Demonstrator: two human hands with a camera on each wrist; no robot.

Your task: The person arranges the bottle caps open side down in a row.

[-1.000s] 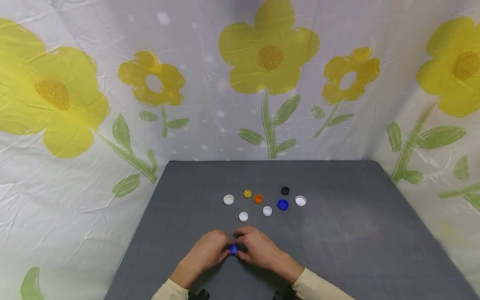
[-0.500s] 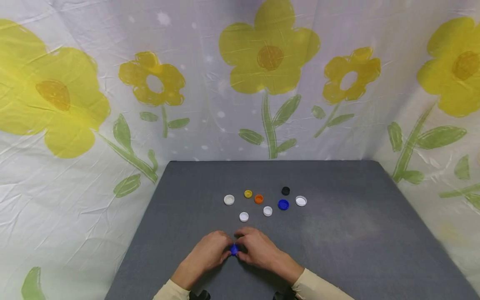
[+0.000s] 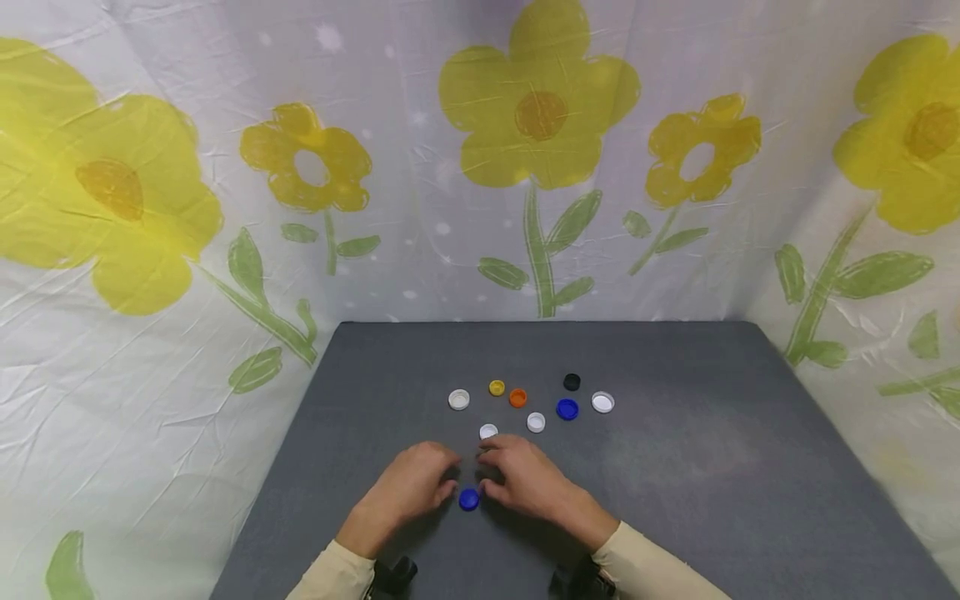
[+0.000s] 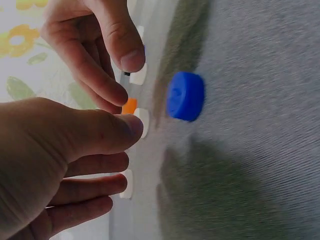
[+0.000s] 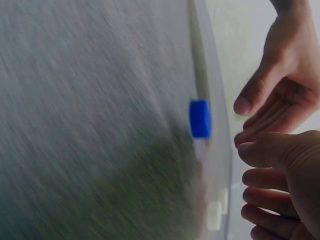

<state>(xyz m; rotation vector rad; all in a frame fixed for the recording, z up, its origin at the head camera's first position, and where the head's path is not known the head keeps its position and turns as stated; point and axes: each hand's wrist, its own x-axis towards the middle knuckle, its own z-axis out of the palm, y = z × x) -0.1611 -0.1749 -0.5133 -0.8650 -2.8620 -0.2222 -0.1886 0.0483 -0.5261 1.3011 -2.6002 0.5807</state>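
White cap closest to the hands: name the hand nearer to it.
Right. In the head view, the right hand overlaps the near edge of the white cap; the left hand is farther off, left of it and lower in the picture.

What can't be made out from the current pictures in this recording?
- Head view: the near edge of the nearest white cap, hidden by the right hand's fingers.
- Head view: the rest of both sleeves, cut off by the bottom edge.
- Left wrist view: part of the orange cap, hidden behind the left hand's thumb.
- Right wrist view: the table's texture and any lettering on the blue cap, both blurred.
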